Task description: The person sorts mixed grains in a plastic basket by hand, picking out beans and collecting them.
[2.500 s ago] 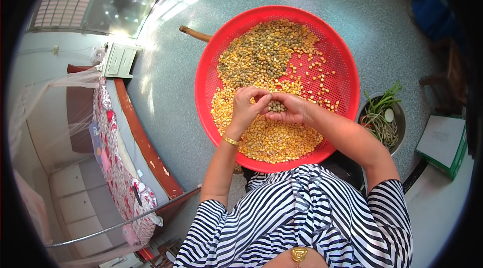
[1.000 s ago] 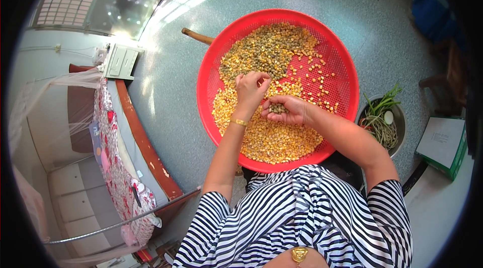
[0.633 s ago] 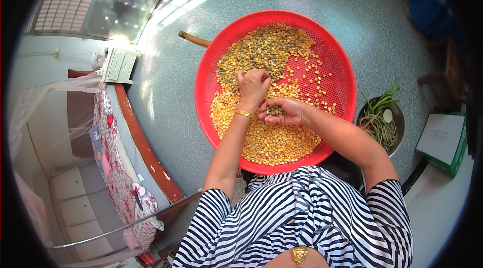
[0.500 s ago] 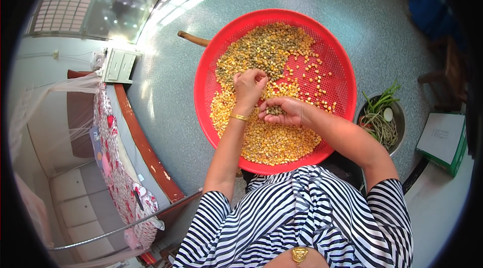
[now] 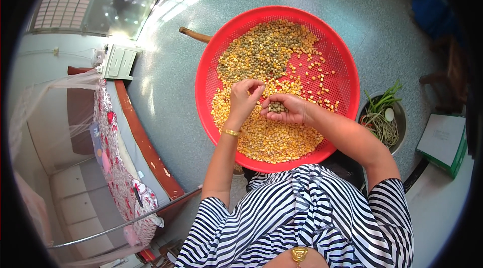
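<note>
A round red plastic sieve basket [image 5: 202, 94] lies in front of me, spread with yellow corn kernels [image 5: 276, 143] and a patch of small greenish-brown round beans [image 5: 256, 51]. My right hand [image 5: 293, 111] is cupped palm-up over the corn. A small heap of the same beans [image 5: 275, 107] rests in its palm, held in by the curled fingers. Just left of it is my left hand [image 5: 243, 99], its thumb and fingertips pinched together beside the right fingertips. Whatever the pinch holds, if anything, is too small to make out.
A metal basin [image 5: 401, 129] with green vegetables stands at the right, near a green and white box [image 5: 443, 139]. A wooden handle [image 5: 194, 34] sticks out beyond the basket's far left rim. On the left are a bed [image 5: 146, 139] and a small white cabinet [image 5: 121, 61].
My left hand has drawn back slightly toward me from the bean patch, closer to the right fingertips. The right hand stays cupped around the beans, almost in place.
</note>
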The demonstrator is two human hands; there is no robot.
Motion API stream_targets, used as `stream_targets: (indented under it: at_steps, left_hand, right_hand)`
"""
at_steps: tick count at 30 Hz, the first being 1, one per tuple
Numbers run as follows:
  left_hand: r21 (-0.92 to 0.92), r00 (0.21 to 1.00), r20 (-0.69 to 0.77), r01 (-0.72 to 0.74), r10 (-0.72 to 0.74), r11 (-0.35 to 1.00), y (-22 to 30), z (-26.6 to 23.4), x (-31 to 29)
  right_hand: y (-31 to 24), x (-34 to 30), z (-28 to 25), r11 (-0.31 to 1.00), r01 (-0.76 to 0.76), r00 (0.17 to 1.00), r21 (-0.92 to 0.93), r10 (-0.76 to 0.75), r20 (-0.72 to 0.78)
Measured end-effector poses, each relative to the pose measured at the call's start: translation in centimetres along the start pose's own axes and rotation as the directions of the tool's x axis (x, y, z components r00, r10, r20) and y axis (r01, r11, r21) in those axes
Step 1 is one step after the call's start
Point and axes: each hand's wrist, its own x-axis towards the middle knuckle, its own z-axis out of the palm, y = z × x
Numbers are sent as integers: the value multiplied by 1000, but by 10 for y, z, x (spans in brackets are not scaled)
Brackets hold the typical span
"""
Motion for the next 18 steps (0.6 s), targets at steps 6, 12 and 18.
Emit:
stream_targets:
  at_steps: [6,12,18]
  left_hand:
    - [263,995,-68,-55,76,963,-14,20,26]
    - [474,987,-32,-123,157,872,-11,31,35]
    - [559,987,23,-145,160,816,-4,32,43]
  right_hand:
    - [0,1,1,1000,-11,1000,6,11,-13]
    - [-1,-2,4,1000,-5,999,-8,5,-32]
    - [-1,0,2,1000,-11,1000,-16,11,-16]
